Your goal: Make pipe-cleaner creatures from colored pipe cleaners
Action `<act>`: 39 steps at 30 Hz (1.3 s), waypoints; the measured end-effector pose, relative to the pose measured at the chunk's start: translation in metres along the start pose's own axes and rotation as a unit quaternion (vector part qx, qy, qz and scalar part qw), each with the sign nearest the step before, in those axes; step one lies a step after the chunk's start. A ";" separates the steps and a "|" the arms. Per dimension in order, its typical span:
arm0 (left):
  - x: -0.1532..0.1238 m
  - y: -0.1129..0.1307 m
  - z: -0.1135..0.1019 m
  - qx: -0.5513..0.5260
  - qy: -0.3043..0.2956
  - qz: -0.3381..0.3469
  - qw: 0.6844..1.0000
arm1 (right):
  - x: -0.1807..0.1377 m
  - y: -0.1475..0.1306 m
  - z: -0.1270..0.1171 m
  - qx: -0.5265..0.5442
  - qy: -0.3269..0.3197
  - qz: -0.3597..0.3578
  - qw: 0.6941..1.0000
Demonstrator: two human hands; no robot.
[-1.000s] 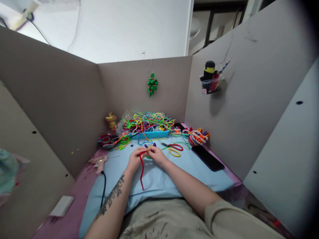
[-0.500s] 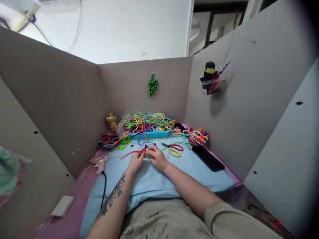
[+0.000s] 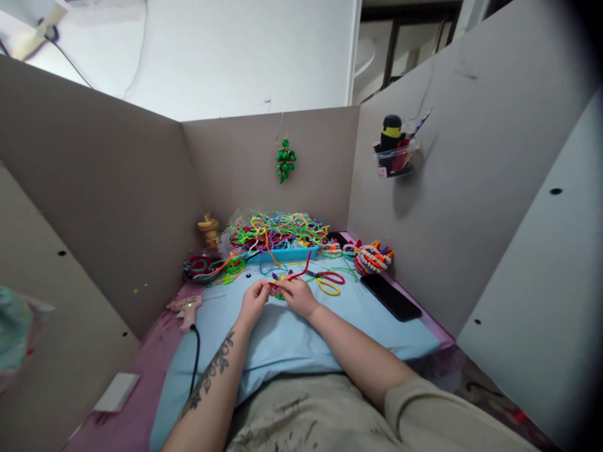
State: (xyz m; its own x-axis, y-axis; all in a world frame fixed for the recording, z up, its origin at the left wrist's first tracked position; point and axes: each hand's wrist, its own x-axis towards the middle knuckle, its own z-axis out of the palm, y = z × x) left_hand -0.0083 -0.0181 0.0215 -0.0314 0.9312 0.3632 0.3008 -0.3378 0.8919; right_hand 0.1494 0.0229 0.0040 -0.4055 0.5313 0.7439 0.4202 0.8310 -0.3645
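Note:
My left hand [image 3: 255, 300] is closed in a pinch at the centre of the blue cloth, its fingertips on a red pipe cleaner [image 3: 299, 274]. Close beside it, fingertips nearly meeting, my right hand [image 3: 298, 296] pinches the same pipe cleaner. Its free end sticks out past the right hand and bends upward. A small craft piece [image 3: 276, 276] with purple, yellow and green parts shows between and behind the fingers; most of it is covered, and I cannot tell which hand supports it. Scissors [image 3: 328, 284] with one red and one yellow handle lie just right of my right hand.
A blue tray [image 3: 282, 254] heaped with colourful pipe cleaners stands at the back. A pink glue gun [image 3: 188, 309] with a black cord lies left, a black phone [image 3: 391, 297] right. Finished-looking woven pieces [image 3: 372, 258] sit back right. Grey panels [image 3: 320, 169] enclose the table.
The red pipe cleaner stretched out to the left of my hands; now its free end points up and right, past my right hand. Both hands stay close together in the same place.

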 end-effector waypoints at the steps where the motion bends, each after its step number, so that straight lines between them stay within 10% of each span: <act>1: 0.000 0.000 0.000 -0.003 0.002 -0.001 1.000 | 0.000 0.000 0.001 -0.009 -0.004 -0.004 1.000; 18: 0.004 -0.013 0.000 0.077 0.057 -0.005 0.995 | -0.001 -0.015 0.000 -0.148 -0.095 -0.091 0.980; 26: 0.009 -0.009 -0.007 -0.204 0.100 -0.080 0.971 | -0.001 -0.019 -0.004 -0.020 -0.059 -0.132 0.989; 39: 0.006 -0.020 -0.002 -0.152 -0.041 -0.122 0.980 | -0.001 -0.002 0.007 0.044 -0.018 -0.043 0.998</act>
State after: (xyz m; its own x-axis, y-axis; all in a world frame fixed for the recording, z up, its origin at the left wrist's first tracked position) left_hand -0.0161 -0.0057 0.0058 0.0130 0.9930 0.1175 -0.0041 -0.1174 0.9931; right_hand 0.1434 0.0219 0.0000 -0.4670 0.4609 0.7546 0.3104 0.8845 -0.3482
